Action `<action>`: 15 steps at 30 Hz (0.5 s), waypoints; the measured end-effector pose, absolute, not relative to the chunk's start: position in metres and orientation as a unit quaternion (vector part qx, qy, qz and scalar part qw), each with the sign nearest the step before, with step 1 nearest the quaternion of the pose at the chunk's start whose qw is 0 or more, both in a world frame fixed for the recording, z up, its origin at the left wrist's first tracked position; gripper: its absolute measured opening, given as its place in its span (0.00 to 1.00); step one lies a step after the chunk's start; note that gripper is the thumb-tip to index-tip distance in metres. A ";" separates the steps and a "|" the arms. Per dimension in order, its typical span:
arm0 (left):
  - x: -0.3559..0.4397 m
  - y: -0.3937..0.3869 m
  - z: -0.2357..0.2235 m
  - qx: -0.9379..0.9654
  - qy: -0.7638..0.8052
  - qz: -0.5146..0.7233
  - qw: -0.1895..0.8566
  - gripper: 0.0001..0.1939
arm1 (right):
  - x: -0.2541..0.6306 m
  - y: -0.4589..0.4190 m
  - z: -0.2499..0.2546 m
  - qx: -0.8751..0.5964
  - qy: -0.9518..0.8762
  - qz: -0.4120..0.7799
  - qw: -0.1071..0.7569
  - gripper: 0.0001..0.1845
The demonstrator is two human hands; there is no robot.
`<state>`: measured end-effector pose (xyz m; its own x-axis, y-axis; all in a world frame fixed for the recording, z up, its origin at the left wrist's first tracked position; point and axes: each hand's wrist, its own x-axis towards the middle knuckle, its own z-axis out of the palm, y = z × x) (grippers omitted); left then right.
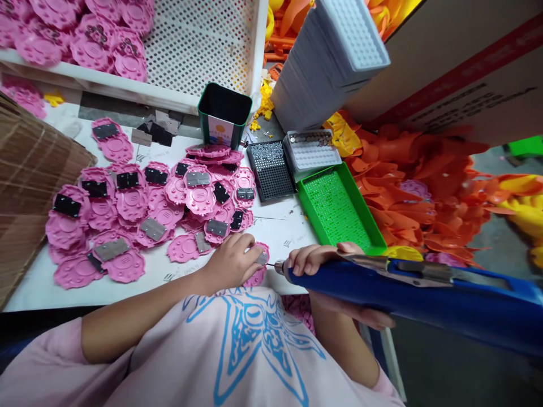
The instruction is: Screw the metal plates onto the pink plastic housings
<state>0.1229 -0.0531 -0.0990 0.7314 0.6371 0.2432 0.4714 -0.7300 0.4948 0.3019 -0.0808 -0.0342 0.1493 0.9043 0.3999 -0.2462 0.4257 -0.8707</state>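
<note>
My right hand (311, 263) is wrapped round a blue electric screwdriver (407, 297), held nearly level with its bit pointing left. The bit's tip meets a grey plate on a small pink plastic part (257, 278) at the table's front edge. With its fingers curled over that part, my left hand (231, 261) holds it from the left and hides much of it. Just beyond lie many similar pink parts (200, 198), some overlapping, several bearing black or grey plates fixed with screws.
Behind the parts stand a dark green bin (224, 121), a black screw tray (271, 175), a white tray (311, 152) and a green tray (373, 243). A white crate (199, 45) holds more pink parts. Cardboard (38, 186) borders the left; orange pieces (407, 186) pile up right.
</note>
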 end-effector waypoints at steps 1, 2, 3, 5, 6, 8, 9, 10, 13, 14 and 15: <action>0.123 -0.053 -0.099 0.908 0.306 0.199 0.204 0.12 | 0.302 -0.081 -0.034 -0.331 -0.497 0.423 0.682 0.41; 0.123 -0.053 -0.099 0.909 0.307 0.196 0.205 0.12 | 0.302 -0.081 -0.034 -0.331 -0.494 0.425 0.683 0.41; 0.123 -0.053 -0.099 0.909 0.308 0.193 0.205 0.12 | 0.302 -0.082 -0.034 -0.329 -0.493 0.426 0.684 0.42; 0.123 -0.053 -0.099 0.908 0.309 0.191 0.209 0.11 | 0.302 -0.082 -0.034 -0.322 -0.493 0.426 0.686 0.43; 0.123 -0.053 -0.100 0.908 0.309 0.191 0.211 0.11 | 0.302 -0.081 -0.034 -0.320 -0.495 0.426 0.686 0.43; 0.123 -0.053 -0.100 0.907 0.307 0.192 0.214 0.11 | 0.302 -0.081 -0.034 -0.321 -0.497 0.425 0.685 0.42; 0.123 -0.053 -0.100 0.907 0.306 0.193 0.214 0.11 | 0.301 -0.081 -0.034 -0.327 -0.496 0.423 0.684 0.42; 0.123 -0.053 -0.100 0.907 0.305 0.195 0.213 0.12 | 0.301 -0.081 -0.034 -0.334 -0.496 0.420 0.683 0.42; 0.123 -0.053 -0.100 0.908 0.305 0.198 0.209 0.12 | 0.300 -0.081 -0.034 -0.344 -0.494 0.418 0.680 0.41; 0.123 -0.053 -0.100 0.908 0.306 0.198 0.208 0.12 | 0.299 -0.081 -0.034 -0.343 -0.494 0.419 0.681 0.41; 0.123 -0.053 -0.100 0.908 0.305 0.198 0.209 0.12 | 0.299 -0.082 -0.034 -0.340 -0.494 0.419 0.681 0.41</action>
